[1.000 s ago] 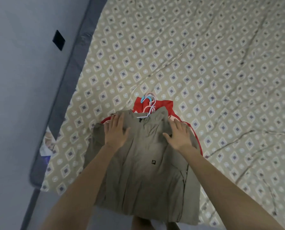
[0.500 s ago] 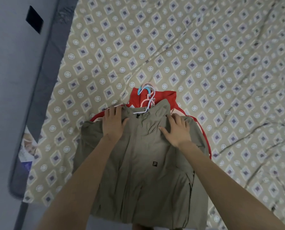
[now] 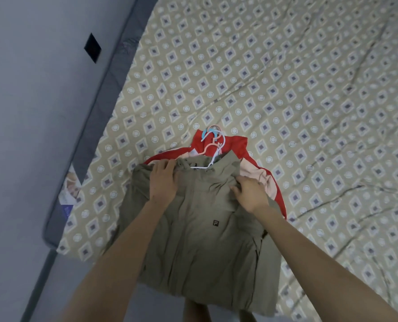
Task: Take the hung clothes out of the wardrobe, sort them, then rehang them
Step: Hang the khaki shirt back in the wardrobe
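The khaki jacket (image 3: pixel 193 240) carries a small dark square logo (image 3: pixel 215 223) on its chest, and the mark reads as a boxed letter F. At the left, a printed label (image 3: pixel 69 191) on the mattress (image 3: pixel 96 112) edge bears lettering too blurred to read.

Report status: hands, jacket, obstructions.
Status: left hand and right hand grip olive jacket shoulders. It lies on bed atop red jacket. Hanger hooks stacked; no obstruction seen.

Home bedroom, patterned bedsheet (image 3: pixel 286 89), mattress edge (image 3: pixel 96 117), plain wall (image 3: pixel 31 89)
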Demonstrator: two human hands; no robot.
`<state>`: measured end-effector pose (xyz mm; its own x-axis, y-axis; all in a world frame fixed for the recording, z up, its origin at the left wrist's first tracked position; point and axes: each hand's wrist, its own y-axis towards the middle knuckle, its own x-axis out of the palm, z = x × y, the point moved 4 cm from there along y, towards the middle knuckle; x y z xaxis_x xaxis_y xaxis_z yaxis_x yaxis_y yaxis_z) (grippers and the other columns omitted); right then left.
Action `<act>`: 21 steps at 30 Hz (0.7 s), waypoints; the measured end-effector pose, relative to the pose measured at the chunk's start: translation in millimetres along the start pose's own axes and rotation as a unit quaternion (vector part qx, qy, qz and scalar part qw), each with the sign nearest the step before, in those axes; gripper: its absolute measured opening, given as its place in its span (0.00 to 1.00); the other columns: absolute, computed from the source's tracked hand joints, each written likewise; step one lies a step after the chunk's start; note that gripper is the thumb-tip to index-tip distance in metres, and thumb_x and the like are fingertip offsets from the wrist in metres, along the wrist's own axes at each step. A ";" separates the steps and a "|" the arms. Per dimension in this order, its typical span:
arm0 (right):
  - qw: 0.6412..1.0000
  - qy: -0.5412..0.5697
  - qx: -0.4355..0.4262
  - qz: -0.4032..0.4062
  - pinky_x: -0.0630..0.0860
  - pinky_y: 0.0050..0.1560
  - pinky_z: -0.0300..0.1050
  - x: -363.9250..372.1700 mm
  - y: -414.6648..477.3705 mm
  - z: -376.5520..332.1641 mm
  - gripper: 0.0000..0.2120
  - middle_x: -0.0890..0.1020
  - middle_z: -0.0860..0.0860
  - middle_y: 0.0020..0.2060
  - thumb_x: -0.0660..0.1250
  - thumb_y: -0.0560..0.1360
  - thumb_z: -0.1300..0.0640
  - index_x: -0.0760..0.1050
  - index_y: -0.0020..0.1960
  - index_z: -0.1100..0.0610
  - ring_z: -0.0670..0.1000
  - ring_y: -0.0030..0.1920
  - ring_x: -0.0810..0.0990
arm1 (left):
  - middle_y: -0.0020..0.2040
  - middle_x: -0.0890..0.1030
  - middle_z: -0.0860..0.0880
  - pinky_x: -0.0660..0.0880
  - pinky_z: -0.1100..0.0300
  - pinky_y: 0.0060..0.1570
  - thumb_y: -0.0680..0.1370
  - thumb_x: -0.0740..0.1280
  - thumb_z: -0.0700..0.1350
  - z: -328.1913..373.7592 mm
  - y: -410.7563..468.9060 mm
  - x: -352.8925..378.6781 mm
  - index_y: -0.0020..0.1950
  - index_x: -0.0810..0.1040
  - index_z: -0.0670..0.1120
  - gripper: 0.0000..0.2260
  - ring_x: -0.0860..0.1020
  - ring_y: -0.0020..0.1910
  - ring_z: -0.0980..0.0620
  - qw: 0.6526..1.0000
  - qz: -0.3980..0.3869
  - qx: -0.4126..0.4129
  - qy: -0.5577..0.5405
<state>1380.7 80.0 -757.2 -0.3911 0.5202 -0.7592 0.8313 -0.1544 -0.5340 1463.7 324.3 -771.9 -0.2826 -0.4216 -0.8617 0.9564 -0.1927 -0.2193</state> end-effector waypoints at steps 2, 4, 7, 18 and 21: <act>0.997 0.075 -0.023 0.004 0.73 0.48 0.50 -10.8 -16.9 -6.1 0.07 0.83 0.55 0.47 0.61 0.80 0.54 0.75 0.52 0.56 0.57 0.48 0.79 | 0.53 0.79 0.36 0.75 0.41 0.54 0.77 0.60 0.41 2.3 -10.1 -14.0 0.58 0.77 0.36 0.14 0.76 0.52 0.34 1.000 0.001 -0.001 -0.007; 0.992 0.118 -0.048 0.007 0.68 0.42 0.46 -23.4 -36.2 -14.3 0.05 0.80 0.50 0.42 0.61 0.81 0.54 0.72 0.47 0.51 0.51 0.43 0.76 | 0.50 0.80 0.37 0.75 0.41 0.53 0.79 0.59 0.41 6.3 -19.7 -29.3 0.59 0.75 0.38 0.12 0.78 0.50 0.36 1.000 -0.014 -0.010 -0.021; 0.992 0.104 -0.072 0.019 0.63 0.36 0.43 -40.2 -66.3 -25.4 0.13 0.72 0.43 0.32 0.61 0.81 0.52 0.65 0.38 0.47 0.48 0.38 0.72 | 0.46 0.80 0.43 0.76 0.44 0.48 0.81 0.55 0.45 13.1 -39.9 -54.3 0.58 0.74 0.42 0.11 0.78 0.44 0.40 0.999 -0.027 -0.008 -0.039; 0.978 0.106 -0.178 -0.005 0.70 0.40 0.52 -86.4 -154.4 -75.2 0.18 0.74 0.54 0.31 0.65 0.77 0.49 0.67 0.36 0.60 0.55 0.37 0.73 | 0.44 0.73 0.48 0.56 0.58 0.37 0.84 0.59 0.46 52.2 -189.0 -170.2 0.55 0.70 0.40 0.08 0.72 0.42 0.48 0.991 0.083 -0.091 -0.056; 0.969 0.104 -0.224 -0.022 0.67 0.37 0.50 -88.1 -183.4 -96.3 0.18 0.72 0.51 0.29 0.66 0.77 0.49 0.65 0.34 0.56 0.53 0.35 0.72 | 0.46 0.74 0.46 0.57 0.58 0.37 0.84 0.60 0.48 48.7 -242.0 -192.4 0.53 0.70 0.41 0.09 0.73 0.44 0.47 0.985 0.102 -0.111 -0.089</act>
<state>1300.7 143.4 -556.5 -0.3803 0.6825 -0.6242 0.9221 0.2279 -0.3126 1283.0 408.9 -530.7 -0.0726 -0.5832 -0.8091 0.9817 0.1014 -0.1612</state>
